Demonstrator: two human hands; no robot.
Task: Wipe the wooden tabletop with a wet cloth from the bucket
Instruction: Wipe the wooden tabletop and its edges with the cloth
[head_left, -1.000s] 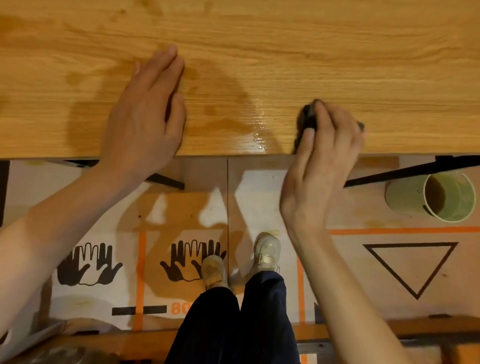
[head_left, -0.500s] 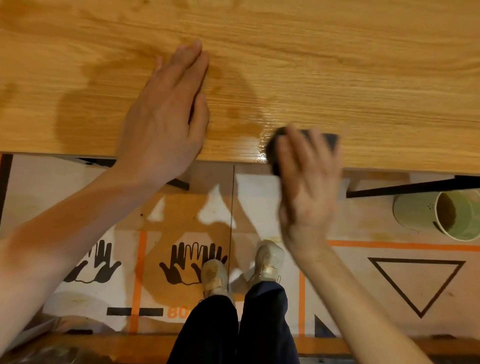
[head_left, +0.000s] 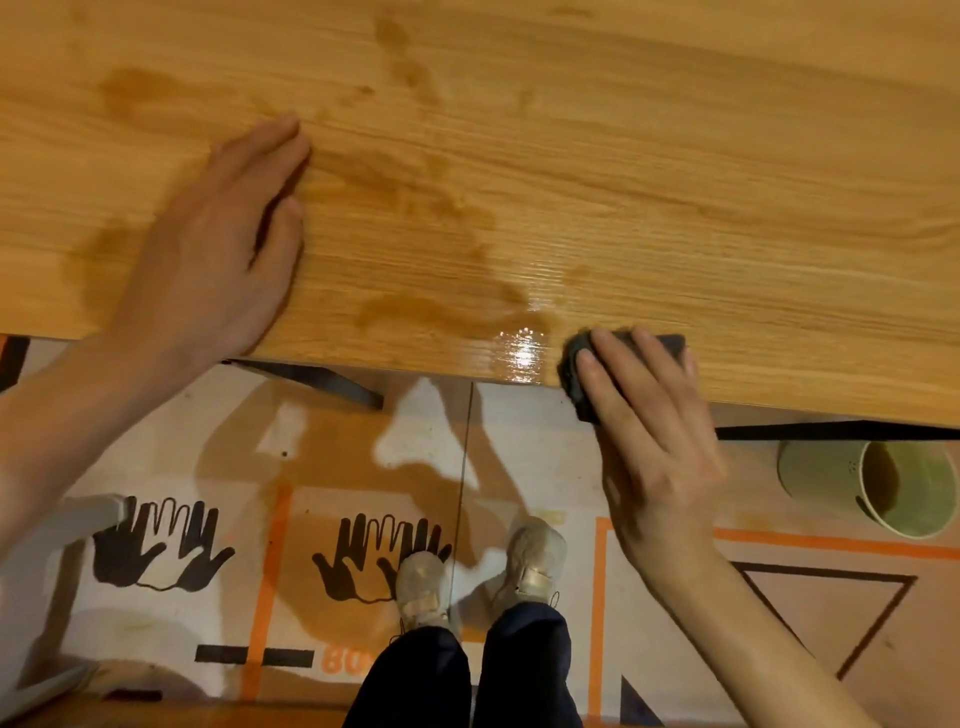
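Right hand (head_left: 649, 447) fingers (head_left: 589, 364) press cloth (head_left: 576, 364) at surface (head_left: 675, 182) near edge, wet streak just left; left hand (head_left: 208, 260) flat.

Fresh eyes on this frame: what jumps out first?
The right hand pressing a dark cloth at the tabletop's near edge, with a shiny wet patch just to its left. The left hand lies flat on the wood farther left, among damp streaks. On the floor at right stands a pale green bucket.
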